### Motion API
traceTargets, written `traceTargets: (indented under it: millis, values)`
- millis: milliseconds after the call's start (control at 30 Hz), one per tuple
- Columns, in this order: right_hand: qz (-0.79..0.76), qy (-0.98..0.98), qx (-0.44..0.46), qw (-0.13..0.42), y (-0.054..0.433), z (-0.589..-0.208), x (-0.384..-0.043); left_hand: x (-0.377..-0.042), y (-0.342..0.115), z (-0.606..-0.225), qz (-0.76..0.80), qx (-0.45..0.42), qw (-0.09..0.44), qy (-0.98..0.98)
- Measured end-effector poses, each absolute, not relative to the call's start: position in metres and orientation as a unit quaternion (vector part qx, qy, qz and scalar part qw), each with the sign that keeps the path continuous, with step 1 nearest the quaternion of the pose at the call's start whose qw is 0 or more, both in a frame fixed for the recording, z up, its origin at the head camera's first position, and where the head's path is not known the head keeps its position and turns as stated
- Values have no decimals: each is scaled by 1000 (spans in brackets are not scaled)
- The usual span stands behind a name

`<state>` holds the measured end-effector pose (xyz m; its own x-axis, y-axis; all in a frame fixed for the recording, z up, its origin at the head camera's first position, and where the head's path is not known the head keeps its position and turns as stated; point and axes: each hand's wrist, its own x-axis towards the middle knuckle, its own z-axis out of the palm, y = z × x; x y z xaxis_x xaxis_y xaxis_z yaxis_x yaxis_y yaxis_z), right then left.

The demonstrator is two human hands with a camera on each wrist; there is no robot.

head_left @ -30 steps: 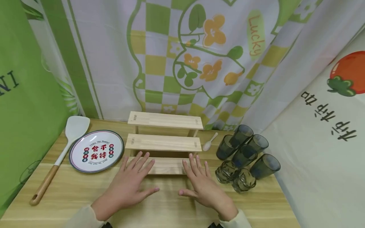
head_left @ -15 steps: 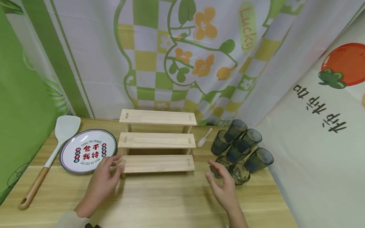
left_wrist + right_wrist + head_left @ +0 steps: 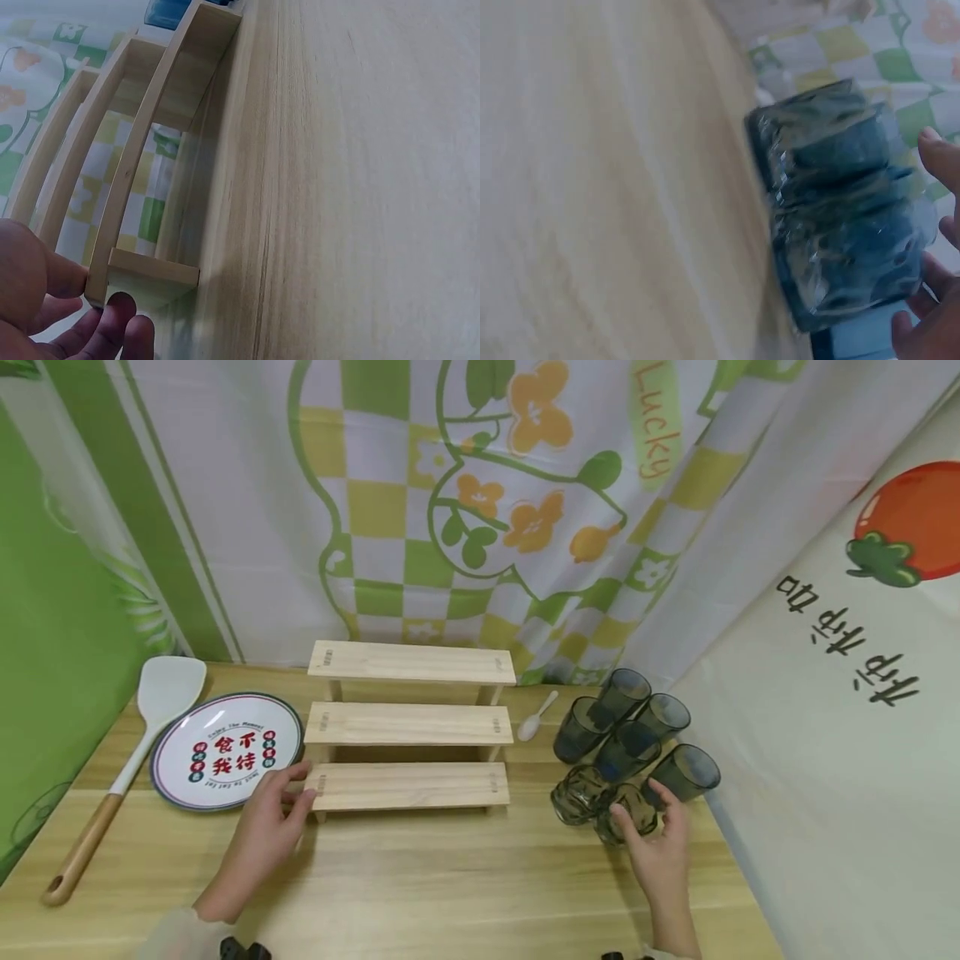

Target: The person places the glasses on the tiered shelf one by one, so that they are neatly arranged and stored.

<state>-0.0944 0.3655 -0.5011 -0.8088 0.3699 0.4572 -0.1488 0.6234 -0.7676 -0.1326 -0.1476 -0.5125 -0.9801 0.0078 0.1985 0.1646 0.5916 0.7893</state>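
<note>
A three-step wooden shelf (image 3: 408, 786) stands in the middle of the wooden table. My left hand (image 3: 258, 827) pinches the left end of its lowest board; in the left wrist view the thumb and fingers lie on opposite sides of the board's corner (image 3: 96, 281). On the right, my right hand (image 3: 663, 852) has thumb and fingers spread around the near rippled short glass (image 3: 628, 810). In the right wrist view a gap shows between the thumb and this glass (image 3: 847, 262). A second rippled glass (image 3: 577, 795) stands beside it, to the left.
Several tall dark glasses (image 3: 577, 731) stand behind the short ones. A small white spoon (image 3: 529, 727) lies right of the shelf. On the left are a printed plate (image 3: 176, 768) and a white turner (image 3: 135, 772) with a wooden handle. A patterned curtain (image 3: 247, 527) hangs behind.
Both hands were spread over the lowest board. The left moved to the board's left end and took hold there; the right moved right to the short glasses. The head view shifted slightly.
</note>
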Motion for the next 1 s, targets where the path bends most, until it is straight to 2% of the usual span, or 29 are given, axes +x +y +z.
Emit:
traceTargets:
  millis: [167,433,733,867,1000]
  values:
    - [433,-861,-79,255,371,-510,-91,-134,-146,-513,-455,-46,80,-886]
    - [430,-869,-97,223,373,-516,-79,-134,-149,-515,-453,-42,86,-886]
    - [472,-872,-83,100,384,-521,-84,-135,-151,-517,-453,-43,89,-886]
    - [471,-872,-97,91,385,-522,-83,-136,-150,-519,-458,-47,86,-884]
    - [473,-868,-105,110,383,-523,-83,-135,-150,-518,-457,-38,73,-886]
